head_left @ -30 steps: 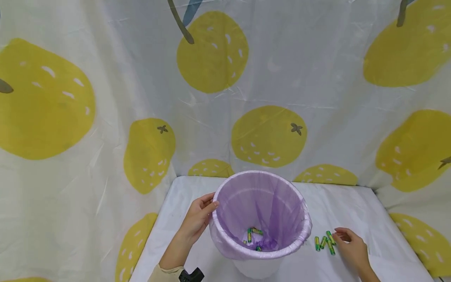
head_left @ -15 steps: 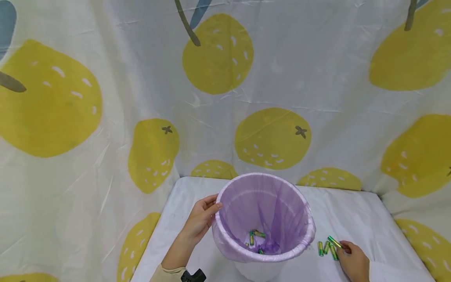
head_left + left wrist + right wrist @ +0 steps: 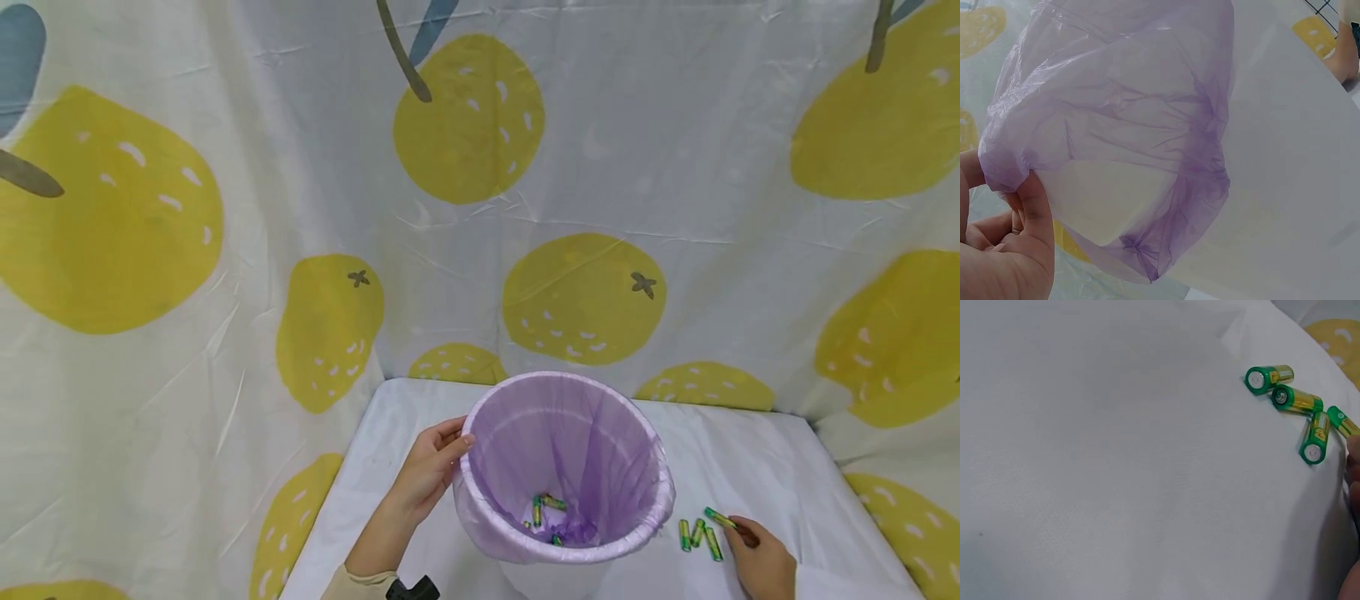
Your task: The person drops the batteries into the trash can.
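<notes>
My left hand (image 3: pixel 429 471) grips the left rim of a white bin (image 3: pixel 555 578) lined with a thin purple bag (image 3: pixel 517 433). Thumb and fingers pinch the bag's folded edge there; the left wrist view shows the bag (image 3: pixel 1116 106) draped over the outside. Several green and yellow batteries (image 3: pixel 537 510) lie at the bottom of the bag. To the right of the bin, my right hand (image 3: pixel 763 560) pinches one battery (image 3: pixel 720 517) by its end. Three more batteries (image 3: pixel 1297 400) lie close together on the white cloth just left of those fingers.
A white cloth (image 3: pixel 757 450) covers the table under the bin and batteries. Behind and on both sides hangs a curtain (image 3: pixel 442 275) printed with yellow fruit. A dark wrist device (image 3: pixel 412 588) sits on my left wrist.
My right hand has taken hold of one battery from the group and drawn it slightly rightward, turning it. My left hand keeps its grip on the rim. The head view has shifted a little.
</notes>
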{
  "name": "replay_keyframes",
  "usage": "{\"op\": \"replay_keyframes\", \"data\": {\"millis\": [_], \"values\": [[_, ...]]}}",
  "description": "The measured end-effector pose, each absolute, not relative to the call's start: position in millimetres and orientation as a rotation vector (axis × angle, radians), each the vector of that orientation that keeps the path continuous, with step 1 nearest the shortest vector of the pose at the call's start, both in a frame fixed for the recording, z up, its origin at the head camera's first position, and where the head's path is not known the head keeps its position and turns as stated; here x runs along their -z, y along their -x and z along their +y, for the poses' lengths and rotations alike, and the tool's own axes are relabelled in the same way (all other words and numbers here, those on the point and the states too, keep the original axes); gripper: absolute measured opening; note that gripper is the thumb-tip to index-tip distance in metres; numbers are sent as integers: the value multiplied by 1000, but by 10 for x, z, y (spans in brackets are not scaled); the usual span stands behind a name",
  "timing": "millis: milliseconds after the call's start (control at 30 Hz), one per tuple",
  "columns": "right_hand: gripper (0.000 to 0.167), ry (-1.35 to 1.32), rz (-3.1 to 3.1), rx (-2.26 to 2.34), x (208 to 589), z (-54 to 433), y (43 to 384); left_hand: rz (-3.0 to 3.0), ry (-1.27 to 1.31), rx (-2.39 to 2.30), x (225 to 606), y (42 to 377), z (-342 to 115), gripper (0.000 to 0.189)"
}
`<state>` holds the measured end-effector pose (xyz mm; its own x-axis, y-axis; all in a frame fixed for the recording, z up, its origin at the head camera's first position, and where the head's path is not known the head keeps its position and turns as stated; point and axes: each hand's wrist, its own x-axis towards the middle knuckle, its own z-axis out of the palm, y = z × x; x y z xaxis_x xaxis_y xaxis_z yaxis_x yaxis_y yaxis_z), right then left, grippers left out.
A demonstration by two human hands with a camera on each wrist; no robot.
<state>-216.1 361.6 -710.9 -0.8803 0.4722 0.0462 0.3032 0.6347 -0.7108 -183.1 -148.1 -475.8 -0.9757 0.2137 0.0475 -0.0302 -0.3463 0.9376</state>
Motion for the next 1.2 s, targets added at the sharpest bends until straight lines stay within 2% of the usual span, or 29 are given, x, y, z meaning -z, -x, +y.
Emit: {"op": "replay_keyframes", "data": {"millis": [567,733,1200], "values": [[37,668,-2597,-1295,6841,3719,2127,1706,-275,-2433,4768,1826,-1498,48],[32,625,-2580,-1286,6708,3731,2100,1705,-283,-2436,4774,1826,-1497,49],[29,422,-2513,-1348,6025,3511,2095,1694,-260,-2452,4759,1815,-1483,48]]}}
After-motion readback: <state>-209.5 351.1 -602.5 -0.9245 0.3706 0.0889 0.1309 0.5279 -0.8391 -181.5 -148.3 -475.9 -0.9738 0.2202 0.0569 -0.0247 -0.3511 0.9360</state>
